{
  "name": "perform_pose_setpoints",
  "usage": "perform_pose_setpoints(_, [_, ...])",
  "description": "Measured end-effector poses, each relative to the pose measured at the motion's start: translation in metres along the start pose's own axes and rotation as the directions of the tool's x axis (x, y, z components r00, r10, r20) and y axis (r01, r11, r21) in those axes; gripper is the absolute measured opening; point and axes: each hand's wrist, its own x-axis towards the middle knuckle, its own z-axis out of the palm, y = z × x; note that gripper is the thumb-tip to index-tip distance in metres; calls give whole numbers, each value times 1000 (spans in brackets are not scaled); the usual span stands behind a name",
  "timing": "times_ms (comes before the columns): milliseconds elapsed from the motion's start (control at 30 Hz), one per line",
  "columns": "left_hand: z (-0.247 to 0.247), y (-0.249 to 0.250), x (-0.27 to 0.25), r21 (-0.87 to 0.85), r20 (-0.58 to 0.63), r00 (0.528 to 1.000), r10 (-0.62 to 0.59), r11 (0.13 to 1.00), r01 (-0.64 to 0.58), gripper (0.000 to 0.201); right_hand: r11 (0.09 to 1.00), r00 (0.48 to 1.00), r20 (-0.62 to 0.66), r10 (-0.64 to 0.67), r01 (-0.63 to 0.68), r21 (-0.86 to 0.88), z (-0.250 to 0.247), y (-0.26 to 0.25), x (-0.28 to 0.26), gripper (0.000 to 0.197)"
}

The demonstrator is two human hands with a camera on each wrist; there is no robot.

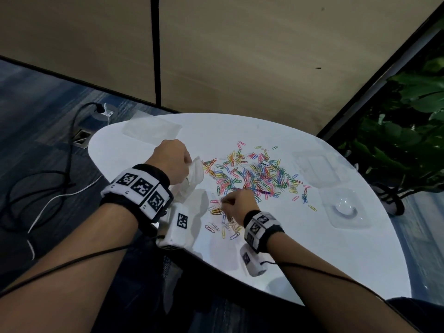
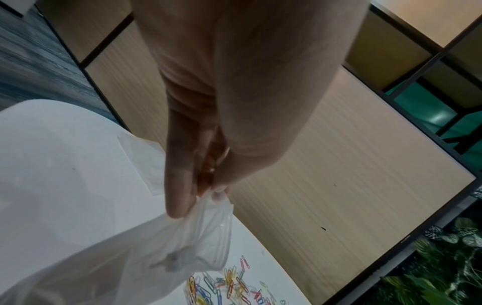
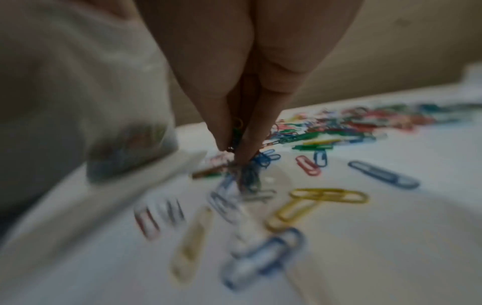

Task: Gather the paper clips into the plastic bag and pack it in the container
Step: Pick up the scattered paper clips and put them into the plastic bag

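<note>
Left hand (image 1: 171, 162) gripping plastic bag (image 1: 192, 179) mouth, right hand (image 1: 236, 204) pinching paper clips (image 1: 252, 174) beside it

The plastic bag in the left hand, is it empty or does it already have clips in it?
Not empty. The right wrist view shows a few coloured clips bunched in the bottom corner of the plastic bag, which the left hand holds by its rim; most paper clips remain on the table.
</note>
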Motion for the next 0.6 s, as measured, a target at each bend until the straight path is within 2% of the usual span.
perform_pose_setpoints(67, [0,1,0,-6,1,1000,0,1000,0,29,955,990,-20,139,-128,266,-13,-2,0,10])
perform_pose_setpoints(133, [0,2,-1,-9,4,1000,-1,1000,1,29,871,982,-36,186,-148,469,-27,-10,-1,5])
perform_pose_setpoints(200, [1,4,-1,-13,3,1000,-1,1000,1,30,754,985,-68,157,-75,653,-41,-25,-2,4])
perform_pose_setpoints(267, [1,5,-2,-17,-1,1000,-2,1000,2,30,560,987,-102,121,17,828,-53,-47,-4,9])
perform_pose_setpoints(300, [1,5,-3,-16,0,1000,-1,1000,1,30,469,988,-111,105,49,882,-57,-59,-5,12])
perform_pose_setpoints(367, [2,4,-2,-13,1,1000,-1,1000,1,29,368,991,-114,66,82,926,-60,-81,-7,14])
perform_pose_setpoints(433, [3,4,-1,-15,-8,1000,-7,1000,6,26,340,995,-91,41,71,938,-55,-95,-6,16])
perform_pose_setpoints(500, [2,4,-1,-21,-24,1000,-12,1000,11,24,379,998,-38,41,20,925,-43,-101,-3,14])
perform_pose_setpoints(567, [2,5,-2,-34,-42,999,-13,999,12,22,501,999,21,39,-38,865,-29,-100,0,9])
perform_pose_setpoints(600, [2,5,-3,-40,-45,999,-14,999,12,23,597,999,20,38,-38,801,-25,-99,2,11])
